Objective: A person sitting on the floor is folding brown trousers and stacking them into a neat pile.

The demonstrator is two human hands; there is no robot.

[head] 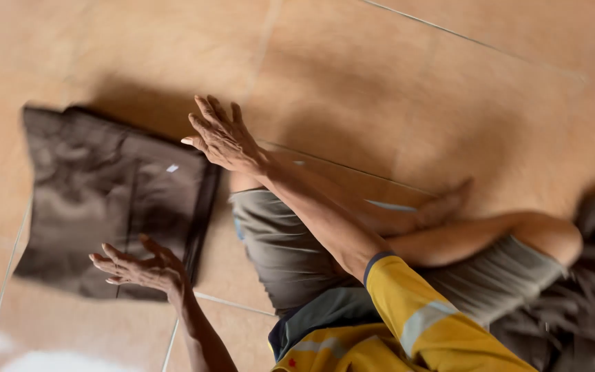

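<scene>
Plainly on the cloth [105, 200]: a tiny white tag [172, 167], roughly square, stitched or stuck towards its 2 o'clock corner, any print too small to read. No other label or package in view.

Cloth dark brown, folded into a thick rectangle, matte and softly creased, with a straight seam or fold line running down its right half. Flat on the floor [394, 89] at 9 o'clock of the view.

Left hand [139, 267] at 7 o'clock, wide open, fingers spread and slightly curled, holding nothing, over the cloth's 5 o'clock corner. Touching or hovering: cannot tell.

Right hand [222, 138] near 11 o'clock, likewise wide open and empty, fingers fanned, back of the hand up, at the cloth's 2 o'clock edge; contact with the fabric unclear.

Sleeve [414, 310] on the right arm yellow with a pale grey band and a dark cuff, smooth knit.

Shorts [284, 241] grey-brown, thin woven fabric, wrinkled, at 5 o'clock from the cloth and just beside it.

Bare legs [463, 241] crossed at 3 o'clock.

More dark grey fabric [587, 303] bunched loosely at 4 o'clock, well apart from the folded cloth.

Floor of large glossy tan tiles, thin pale grout lines, soft shadows across it.
</scene>
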